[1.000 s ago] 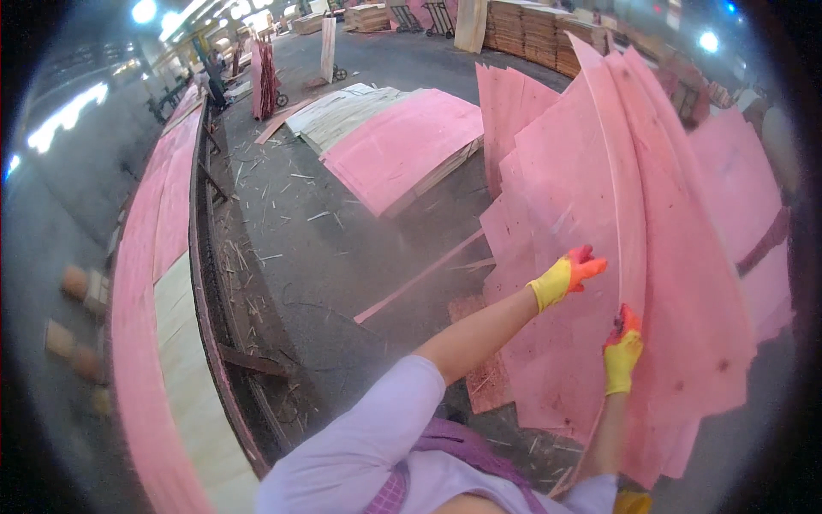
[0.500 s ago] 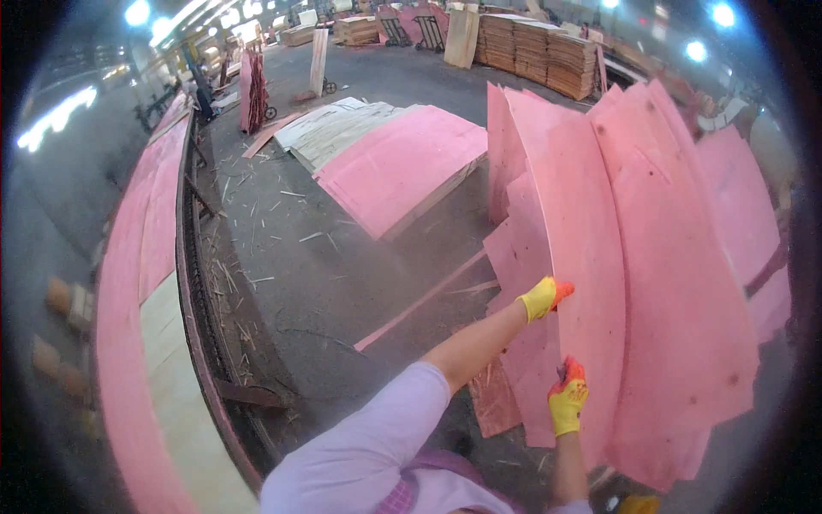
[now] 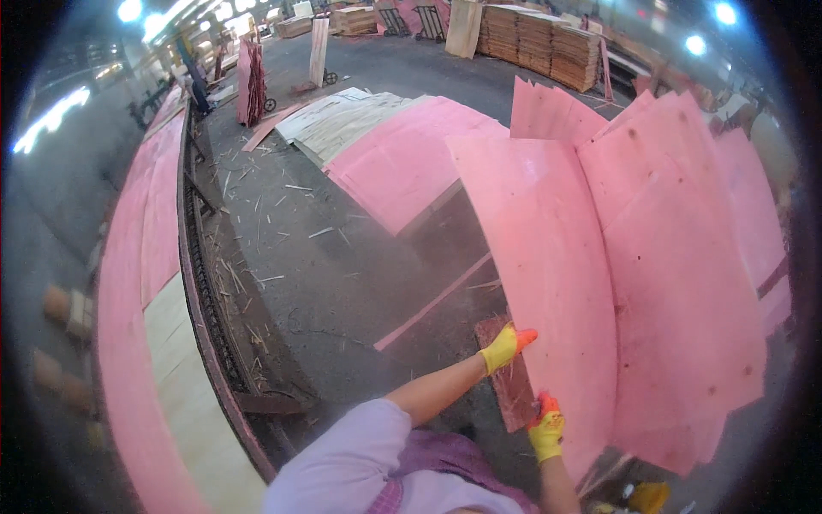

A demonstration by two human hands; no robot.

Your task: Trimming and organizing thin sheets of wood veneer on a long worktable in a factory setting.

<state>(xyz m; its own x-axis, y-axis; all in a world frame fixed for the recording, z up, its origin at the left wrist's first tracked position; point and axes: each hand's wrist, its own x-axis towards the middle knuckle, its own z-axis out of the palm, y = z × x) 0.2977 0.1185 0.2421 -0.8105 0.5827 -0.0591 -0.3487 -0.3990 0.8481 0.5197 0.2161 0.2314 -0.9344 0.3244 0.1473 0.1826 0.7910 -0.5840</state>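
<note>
A large pink veneer sheet (image 3: 548, 248) leans at a slant in front of me, its far end overlapping the view of a low stack behind. My left hand (image 3: 508, 349), in a yellow and orange glove, grips the sheet's left edge with the thumb on the near face. Lower on the same edge, my gloved right hand (image 3: 546, 428) is closed around it, fingers partly hidden. Right beside this sheet stand more pink veneer sheets (image 3: 676, 283), overlapping and fanned out. A reddish wooden board (image 3: 507, 377) shows below my left hand.
A long conveyor (image 3: 184, 257) carrying pink and pale sheets runs along the left. A low stack of pink and white veneer (image 3: 402, 154) lies on the floor ahead. Wood scraps (image 3: 274, 278) litter the floor. Tall veneer piles (image 3: 539, 47) and hand trucks (image 3: 428, 21) stand at the back.
Both hands have moved left and down, pulling the gripped sheet away from the others. Its face has turned more toward me, and the board beneath shows more.
</note>
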